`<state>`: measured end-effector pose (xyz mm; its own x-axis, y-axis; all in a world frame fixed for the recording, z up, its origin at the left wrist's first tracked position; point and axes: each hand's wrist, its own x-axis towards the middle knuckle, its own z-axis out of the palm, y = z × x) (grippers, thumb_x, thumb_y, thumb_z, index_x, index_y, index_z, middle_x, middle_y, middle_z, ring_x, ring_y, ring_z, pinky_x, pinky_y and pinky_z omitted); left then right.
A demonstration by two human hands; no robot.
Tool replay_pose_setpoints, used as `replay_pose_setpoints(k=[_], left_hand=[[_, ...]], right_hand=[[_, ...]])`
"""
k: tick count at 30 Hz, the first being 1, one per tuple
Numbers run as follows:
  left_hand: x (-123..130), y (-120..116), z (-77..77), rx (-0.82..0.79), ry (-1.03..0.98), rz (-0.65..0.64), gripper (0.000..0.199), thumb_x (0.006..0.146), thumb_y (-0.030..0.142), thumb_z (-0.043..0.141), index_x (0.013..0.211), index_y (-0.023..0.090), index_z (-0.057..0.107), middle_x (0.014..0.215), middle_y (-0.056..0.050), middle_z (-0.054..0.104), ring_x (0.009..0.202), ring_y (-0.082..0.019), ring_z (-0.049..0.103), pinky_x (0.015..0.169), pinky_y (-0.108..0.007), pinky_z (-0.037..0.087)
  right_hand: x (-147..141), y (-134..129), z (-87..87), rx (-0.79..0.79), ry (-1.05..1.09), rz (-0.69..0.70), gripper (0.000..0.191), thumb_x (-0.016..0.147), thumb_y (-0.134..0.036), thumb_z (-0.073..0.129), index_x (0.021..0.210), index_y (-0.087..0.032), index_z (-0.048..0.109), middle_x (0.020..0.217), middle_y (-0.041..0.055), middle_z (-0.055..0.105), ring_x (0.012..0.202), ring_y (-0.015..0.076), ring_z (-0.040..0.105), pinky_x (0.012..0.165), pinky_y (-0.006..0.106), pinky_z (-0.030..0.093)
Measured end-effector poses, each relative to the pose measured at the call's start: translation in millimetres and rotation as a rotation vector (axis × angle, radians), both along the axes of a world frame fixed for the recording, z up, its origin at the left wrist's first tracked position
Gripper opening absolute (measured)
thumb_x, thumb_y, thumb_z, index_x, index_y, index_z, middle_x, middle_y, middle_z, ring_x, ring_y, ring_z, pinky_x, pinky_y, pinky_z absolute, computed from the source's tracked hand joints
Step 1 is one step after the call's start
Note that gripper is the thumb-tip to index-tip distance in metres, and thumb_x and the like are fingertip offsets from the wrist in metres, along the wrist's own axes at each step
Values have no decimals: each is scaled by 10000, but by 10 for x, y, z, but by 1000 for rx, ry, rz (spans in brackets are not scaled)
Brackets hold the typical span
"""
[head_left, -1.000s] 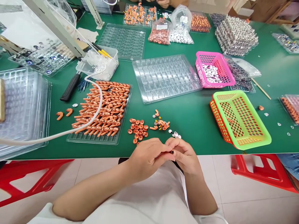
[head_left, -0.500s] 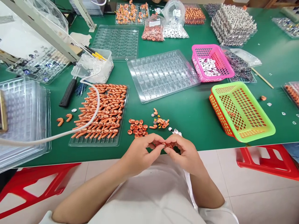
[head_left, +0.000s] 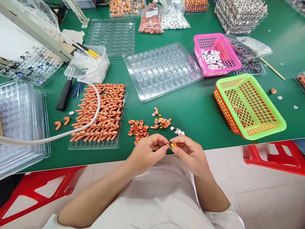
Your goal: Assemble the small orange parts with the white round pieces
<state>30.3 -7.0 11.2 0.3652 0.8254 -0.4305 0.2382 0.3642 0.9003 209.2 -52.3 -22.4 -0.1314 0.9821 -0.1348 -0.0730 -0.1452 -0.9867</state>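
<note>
My left hand (head_left: 148,153) and my right hand (head_left: 192,154) meet at the table's front edge, fingertips almost touching. In my right fingers is a small orange earbud shell (head_left: 173,145) with a bit of yellow showing. My left thumb and forefinger pinch a small orange earbud part (head_left: 168,146), mostly covered by the fingers. Just beyond my left hand lies a cluster of orange earbud caps (head_left: 138,127). Several orange earbud pieces (head_left: 162,122) with yellow bits lie ahead of the hands, and white round pieces (head_left: 179,131) sit close to my right fingers.
On the left, a clear tray (head_left: 94,146) carries rows of orange stemmed shells, crossed by a white cable (head_left: 98,105). A bare clear tray (head_left: 164,70) lies mid-table. To the right stand a pink basket (head_left: 234,66) of white pieces and a green basket (head_left: 269,128). Red stools flank me.
The view has shifted slightly. Between my fingertips the orange part has turned, and a yellow bit now shows on it. Both hands stay together in the same place.
</note>
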Motion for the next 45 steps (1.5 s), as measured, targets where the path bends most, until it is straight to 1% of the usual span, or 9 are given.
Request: replay_pose_setpoints(k=[5, 12, 19, 23, 27, 30, 34, 38, 45], left_hand=[[52, 15, 13, -28, -16, 21, 168, 772, 256, 665, 877, 137, 719, 793, -62, 731, 682, -154, 651, 656, -259, 543], [66, 3, 32, 116, 7, 60, 91, 773, 196, 649, 815, 164, 723, 766, -33, 749, 677, -154, 678, 636, -238, 548], [43, -22, -3, 119, -32, 75, 113, 814, 232, 645, 849, 159, 723, 773, -39, 738, 706, -160, 685, 663, -242, 564], [-22, -27, 13, 74, -58, -12, 141, 857, 269, 638, 921, 168, 712, 847, -47, 745, 769, -165, 699, 729, -254, 572], [-118, -10, 33, 80, -17, -161, 203, 881, 320, 635, 1021, 188, 700, 1006, -67, 745, 896, -188, 710, 816, -273, 565], [-172, 23, 43, 101, 11, -182, 296, 872, 343, 648, 1126, 195, 678, 1078, -80, 727, 947, -197, 703, 836, -277, 563], [-199, 89, 68, 139, 28, -225, 281, 849, 315, 673, 1100, 193, 708, 992, -58, 740, 886, -175, 693, 812, -259, 550], [-202, 143, 87, 115, 5, -320, 190, 860, 280, 657, 1009, 203, 744, 937, -31, 761, 846, -160, 693, 776, -241, 541], [-183, 144, 74, 63, 12, -300, 170, 848, 268, 641, 951, 183, 748, 870, -30, 770, 811, -169, 710, 748, -244, 552]], right_hand=[[41, -20, -16, -82, 162, -24, 269, 855, -266, 711, 1119, -258, 658, 922, 21, 660, 789, 133, 627, 703, 267, 564], [-12, -47, -16, -87, 105, -130, 175, 823, -323, 739, 955, -231, 670, 887, 22, 684, 718, 138, 645, 665, 285, 590], [-58, -37, 8, -149, 128, -161, 212, 839, -356, 717, 1008, -229, 698, 863, 23, 704, 664, 131, 664, 618, 279, 603], [-34, -28, 7, -172, 178, -166, 146, 842, -328, 721, 919, -219, 661, 766, -8, 674, 633, 116, 643, 598, 254, 579], [3, -26, 30, -119, 77, -138, 101, 868, -308, 684, 892, -210, 675, 739, -9, 661, 625, 112, 625, 599, 245, 552], [9, -20, 57, -107, 17, -97, 77, 867, -280, 671, 878, -205, 681, 738, -6, 661, 617, 107, 610, 573, 228, 530], [-22, 6, 97, -93, -53, -52, 52, 851, -243, 667, 849, -192, 672, 776, 9, 673, 630, 105, 600, 563, 219, 499], [-63, 42, 152, -127, -91, -36, 68, 829, -242, 675, 801, -189, 643, 703, -5, 653, 581, 102, 575, 531, 216, 468], [-66, 74, 180, -176, -83, -28, 112, 815, -253, 676, 751, -187, 612, 643, -19, 634, 535, 98, 559, 513, 219, 470]])
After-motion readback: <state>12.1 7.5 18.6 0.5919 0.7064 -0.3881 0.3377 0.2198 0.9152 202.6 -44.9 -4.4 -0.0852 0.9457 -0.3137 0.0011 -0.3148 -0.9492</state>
